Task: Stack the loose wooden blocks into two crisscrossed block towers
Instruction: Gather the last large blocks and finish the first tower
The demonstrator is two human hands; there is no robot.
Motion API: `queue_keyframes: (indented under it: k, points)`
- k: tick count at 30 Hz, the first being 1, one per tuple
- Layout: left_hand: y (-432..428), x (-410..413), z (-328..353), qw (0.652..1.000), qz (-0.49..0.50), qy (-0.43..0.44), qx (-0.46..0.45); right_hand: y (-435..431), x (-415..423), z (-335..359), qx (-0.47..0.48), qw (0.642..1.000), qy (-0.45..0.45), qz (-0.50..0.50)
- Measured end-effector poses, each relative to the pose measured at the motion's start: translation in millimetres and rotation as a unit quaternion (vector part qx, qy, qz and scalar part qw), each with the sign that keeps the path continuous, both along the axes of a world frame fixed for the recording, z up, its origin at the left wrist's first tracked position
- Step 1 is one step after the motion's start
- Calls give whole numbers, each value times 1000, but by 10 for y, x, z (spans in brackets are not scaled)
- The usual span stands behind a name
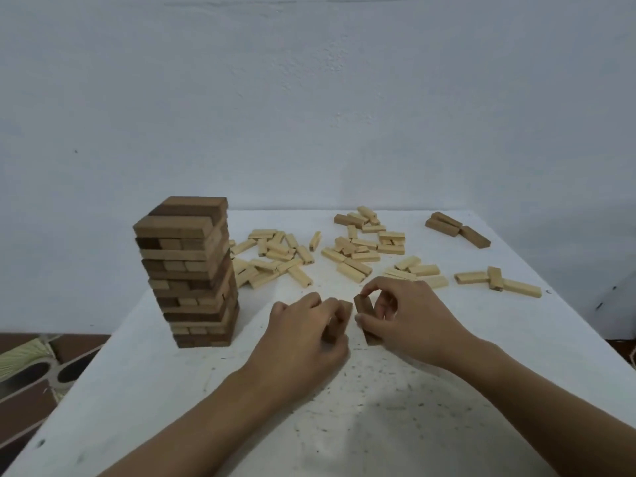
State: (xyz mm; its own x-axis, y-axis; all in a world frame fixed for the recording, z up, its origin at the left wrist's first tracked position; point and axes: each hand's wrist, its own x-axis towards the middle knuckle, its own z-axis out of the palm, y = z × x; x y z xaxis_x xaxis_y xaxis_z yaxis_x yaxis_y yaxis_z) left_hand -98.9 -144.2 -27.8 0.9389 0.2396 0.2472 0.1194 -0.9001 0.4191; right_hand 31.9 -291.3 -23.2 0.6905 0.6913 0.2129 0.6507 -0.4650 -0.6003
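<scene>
A tall crisscrossed tower (192, 270) of dark and light wooden blocks stands at the left of the white table (378, 407). Loose pale blocks (285, 259) lie scattered behind my hands, with more pale blocks (364, 249) to the right. In the table's middle my left hand (303, 335) grips a dark block (340, 318) lying on the table. Right beside it my right hand (409, 318) pinches another dark block (365, 318). The two dark blocks lie side by side, a small gap between them.
A few dark blocks (454, 227) lie at the far right corner. Pale blocks (499, 282) sit near the right edge. A plain wall rises behind the table. Off the left edge, floor and a patterned object (31, 366) show.
</scene>
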Motion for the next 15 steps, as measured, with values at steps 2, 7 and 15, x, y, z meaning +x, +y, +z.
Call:
queue_keyframes:
  k: [2,7,15]
  points:
    - [10,-8,-13,1000,-3,0,-20,37,-21,-22,-11,1000,-8,0]
    - [66,-26,13,999,-31,11,-36,75,-47,-69,-27,999,-32,-5]
    - [156,-6,-6,998,-48,43,-25,104,0,-109,-49,996,-76,-16]
